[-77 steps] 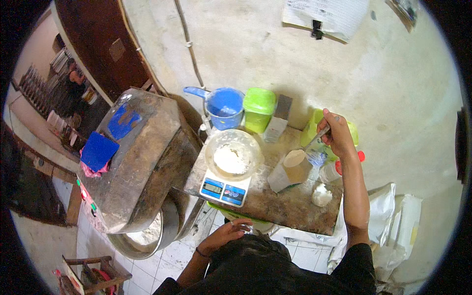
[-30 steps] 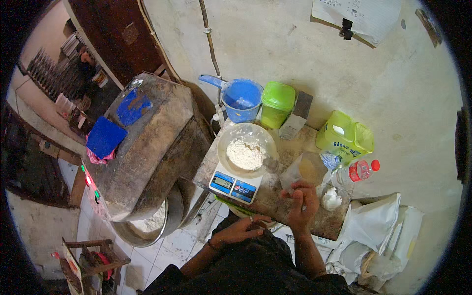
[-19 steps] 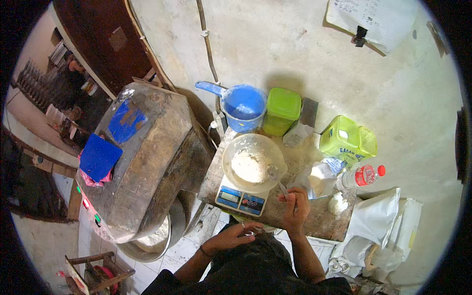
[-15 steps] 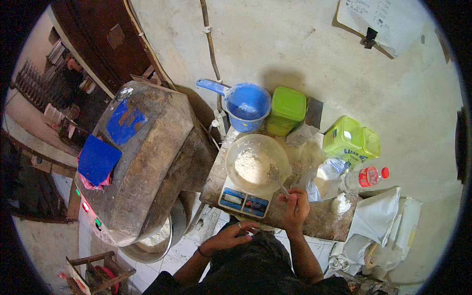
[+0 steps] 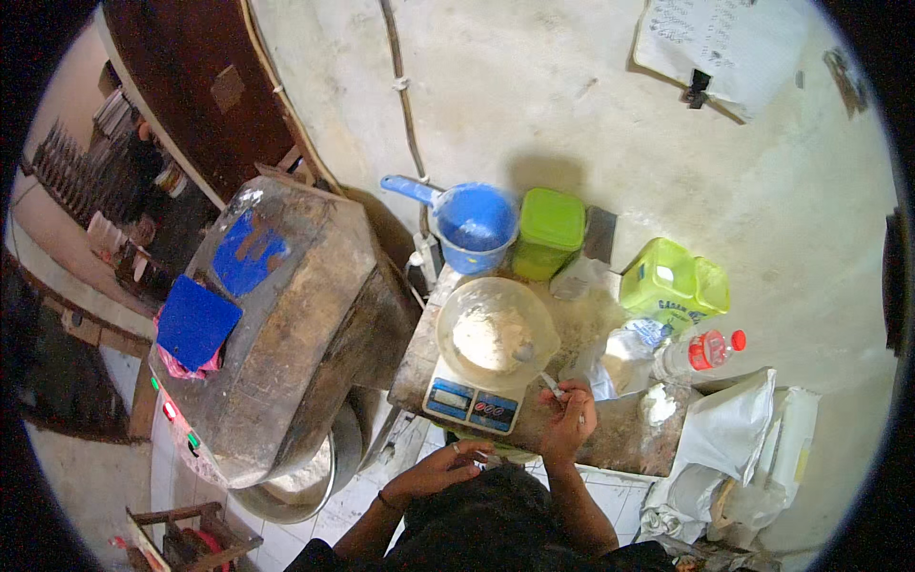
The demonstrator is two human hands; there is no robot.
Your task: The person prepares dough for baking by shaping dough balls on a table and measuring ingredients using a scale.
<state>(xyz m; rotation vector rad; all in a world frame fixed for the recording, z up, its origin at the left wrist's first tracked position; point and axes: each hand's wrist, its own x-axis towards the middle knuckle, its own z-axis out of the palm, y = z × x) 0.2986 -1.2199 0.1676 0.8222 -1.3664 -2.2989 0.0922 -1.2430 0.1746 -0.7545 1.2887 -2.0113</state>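
My right hand (image 5: 569,419) grips a metal spoon (image 5: 550,380) whose head rests in a translucent bowl (image 5: 477,315) of white powder. The bowl sits on a digital scale (image 5: 472,405) with blue buttons. My left hand (image 5: 443,469) is low by the table's front edge and my dark clothing, its fingers loosely apart. Right of the bowl lie an open bag (image 5: 620,370), a bottle with red cap and label (image 5: 701,351) and a small white powdery heap (image 5: 658,405). Behind are a blue dipper (image 5: 477,229), a green lidded tub (image 5: 548,229) and lighter green containers (image 5: 658,276).
A large stained metal machine (image 5: 286,343) stands left, with a metal bowl (image 5: 315,491) beneath. White sacks (image 5: 724,424) lie at right. A wooden stool (image 5: 191,534) is at lower left. Paper (image 5: 705,48) hangs on the wall. Another person (image 5: 143,143) is partly visible through the doorway.
My right hand came down from the containers at right to beside the bowl, with the spoon head now inside it. Since the last frame both hands have stayed nearly still; the view has shifted slightly.
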